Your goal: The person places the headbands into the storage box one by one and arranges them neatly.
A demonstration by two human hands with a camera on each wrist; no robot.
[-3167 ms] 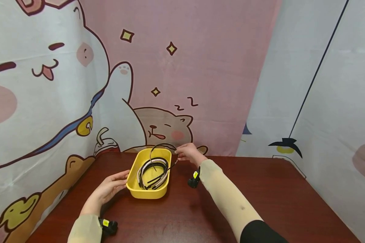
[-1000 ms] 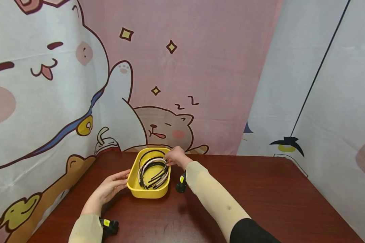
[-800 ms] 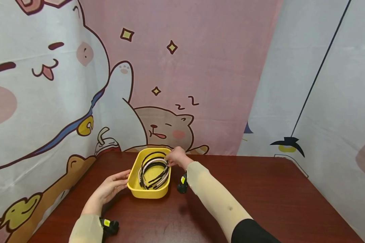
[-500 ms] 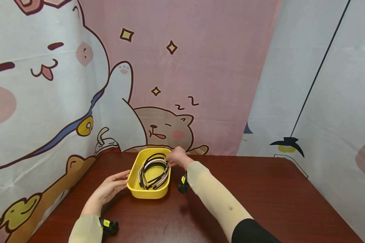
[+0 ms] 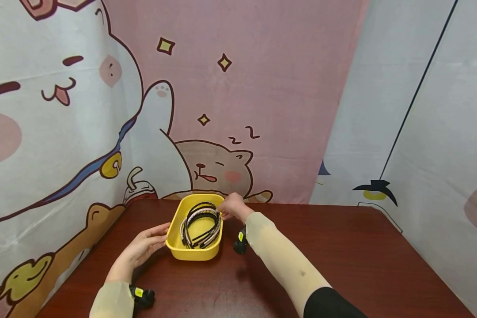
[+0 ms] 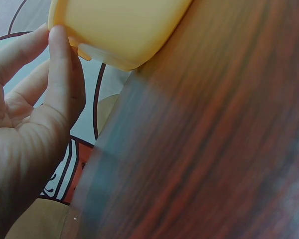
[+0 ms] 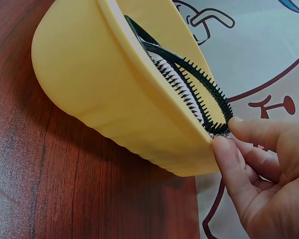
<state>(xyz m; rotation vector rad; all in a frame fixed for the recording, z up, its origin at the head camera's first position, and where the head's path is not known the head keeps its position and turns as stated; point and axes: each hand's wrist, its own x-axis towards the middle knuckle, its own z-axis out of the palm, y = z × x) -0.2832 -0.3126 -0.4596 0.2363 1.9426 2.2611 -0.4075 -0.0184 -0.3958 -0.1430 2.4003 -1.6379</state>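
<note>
A yellow plastic basket stands on the table, holding several headbands, black and pale ones, nested together. My left hand holds the basket's left rim between thumb and fingertips; the left wrist view shows the fingertips at its edge. At the far right rim, my right hand pinches a black headband with small teeth. Close up, its thumb is against the basket's rim and the index fingertip touches the band. A bit of glitter shows between these fingers. The headbands' lower ends are partly hidden from the right wrist camera.
The dark red-brown wooden table stretches out to the right and in front of the basket. Behind it hangs a pink and white cloth backdrop with cartoon animals, close to the table's back edge.
My right hand has moved left to the basket, bringing the black headband from above the rim down among the others. Lately it has shifted slightly back right. My left hand and the basket stay put.
</note>
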